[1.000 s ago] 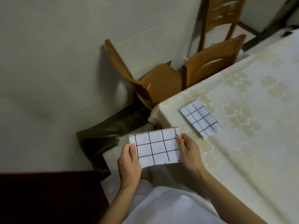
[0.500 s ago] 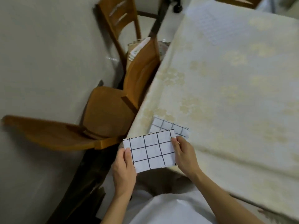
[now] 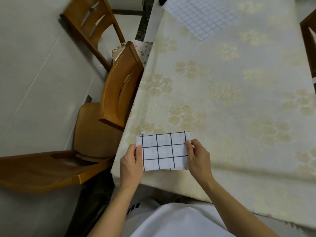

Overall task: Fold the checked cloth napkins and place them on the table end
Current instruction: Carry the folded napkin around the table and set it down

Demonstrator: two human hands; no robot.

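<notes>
Cream floral worktop [image 3: 222, 100] lay beneath the folded checked napkin [image 3: 164, 151], pinched between left hand [image 3: 131, 165] fingers [image 3: 138, 151] and right hand [image 3: 199, 159] fingers.

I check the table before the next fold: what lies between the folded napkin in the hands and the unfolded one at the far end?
In the head view, only bare tablecloth lies between the folded napkin and the unfolded napkin.

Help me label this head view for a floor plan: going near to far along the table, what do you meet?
Left hand and right hand holding the folded napkin over the near table end → bare tablecloth → unfolded checked cloth at the far end.
</notes>
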